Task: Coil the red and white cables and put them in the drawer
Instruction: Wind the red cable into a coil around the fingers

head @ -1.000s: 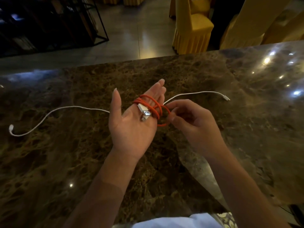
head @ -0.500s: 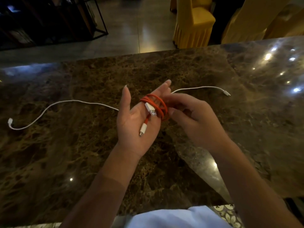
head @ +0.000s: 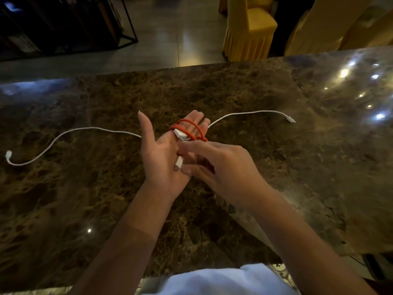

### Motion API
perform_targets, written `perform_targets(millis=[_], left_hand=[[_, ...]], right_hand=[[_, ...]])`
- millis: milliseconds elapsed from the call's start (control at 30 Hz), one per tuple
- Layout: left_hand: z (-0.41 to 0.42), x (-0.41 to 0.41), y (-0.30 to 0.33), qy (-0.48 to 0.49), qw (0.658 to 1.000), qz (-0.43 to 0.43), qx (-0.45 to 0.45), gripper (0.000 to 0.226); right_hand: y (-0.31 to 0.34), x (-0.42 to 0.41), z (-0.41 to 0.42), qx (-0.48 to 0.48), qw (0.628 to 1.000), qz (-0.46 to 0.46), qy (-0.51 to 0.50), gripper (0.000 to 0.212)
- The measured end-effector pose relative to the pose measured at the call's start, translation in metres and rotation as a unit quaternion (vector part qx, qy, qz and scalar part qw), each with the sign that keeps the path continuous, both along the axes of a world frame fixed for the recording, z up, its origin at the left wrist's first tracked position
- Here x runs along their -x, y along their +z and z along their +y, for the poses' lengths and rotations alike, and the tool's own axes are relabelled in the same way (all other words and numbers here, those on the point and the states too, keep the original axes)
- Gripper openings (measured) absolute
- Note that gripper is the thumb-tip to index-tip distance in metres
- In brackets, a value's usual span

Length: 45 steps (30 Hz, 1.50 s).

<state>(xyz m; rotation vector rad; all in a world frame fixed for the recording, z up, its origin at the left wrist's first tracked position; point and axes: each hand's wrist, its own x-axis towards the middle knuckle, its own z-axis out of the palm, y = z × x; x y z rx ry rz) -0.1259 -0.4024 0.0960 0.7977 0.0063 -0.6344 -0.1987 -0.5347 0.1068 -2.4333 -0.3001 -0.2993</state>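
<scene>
The red cable (head: 194, 127) is wound in several loops around the straight fingers of my left hand (head: 158, 160), which is held palm up above the table. Its white USB plug (head: 180, 134) lies across the loops. The cable's small white end plug (head: 178, 163) rests on the palm. My right hand (head: 225, 169) reaches over the palm and pinches the cable at that end plug between forefinger and thumb. The white cable (head: 85, 129) lies stretched out on the marble tabletop (head: 255, 167), passing behind my left hand. No drawer is in view.
The tabletop's far edge runs across the upper part of the view. Beyond it stand yellow-covered chairs (head: 251, 28) and, at far left, a black metal rack (head: 63, 22). My white garment (head: 212, 279) shows at the near edge.
My right hand has moved from the right side of the coil down across the left palm to the loose end plug. The coil stays on the left fingers.
</scene>
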Motion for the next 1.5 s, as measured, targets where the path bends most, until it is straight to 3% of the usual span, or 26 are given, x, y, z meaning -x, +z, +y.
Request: perform_targets(millis=[133, 333, 467, 600, 733, 833, 900, 1033, 1233, 1500], left_hand=[[-0.004, 0.004, 0.0, -0.011, 1.0, -0.003, -0.01, 0.107], [-0.002, 0.002, -0.003, 0.006, 0.997, -0.055, -0.049, 0.1], [-0.005, 0.006, -0.006, -0.003, 0.983, -0.13, -0.13, 0.102], [-0.009, 0.007, -0.007, -0.015, 0.972, -0.179, -0.152, 0.104], [-0.008, 0.007, -0.002, -0.046, 0.97, -0.19, -0.144, 0.123], [-0.008, 0.007, -0.007, -0.053, 0.972, -0.185, -0.133, 0.11], [-0.007, 0.007, -0.01, -0.065, 0.973, -0.181, -0.13, 0.114], [-0.011, 0.01, -0.01, -0.05, 0.954, -0.221, -0.197, 0.125], [-0.01, 0.009, -0.012, -0.023, 0.946, -0.232, -0.226, 0.129], [-0.011, 0.004, -0.024, -0.046, 0.95, -0.183, -0.248, 0.133]], right_hand=[[-0.004, -0.003, 0.006, -0.036, 0.999, -0.023, -0.028, 0.031], [-0.006, -0.003, 0.017, -0.05, 0.992, 0.083, -0.076, 0.02], [-0.003, -0.003, 0.012, -0.268, 0.938, 0.212, -0.064, 0.032], [-0.004, -0.001, 0.009, -0.302, 0.922, 0.238, -0.047, 0.028], [-0.008, 0.001, 0.004, -0.314, 0.919, 0.24, -0.015, 0.024], [-0.008, 0.0, -0.001, -0.381, 0.884, 0.271, 0.003, 0.028], [-0.008, -0.001, 0.0, -0.401, 0.866, 0.3, -0.007, 0.028], [-0.012, -0.001, 0.013, -0.305, 0.897, 0.309, -0.082, 0.022], [-0.027, -0.001, 0.021, -0.135, 0.966, 0.169, -0.143, 0.024], [-0.013, -0.005, 0.011, 0.043, 0.964, 0.263, -0.026, 0.041]])
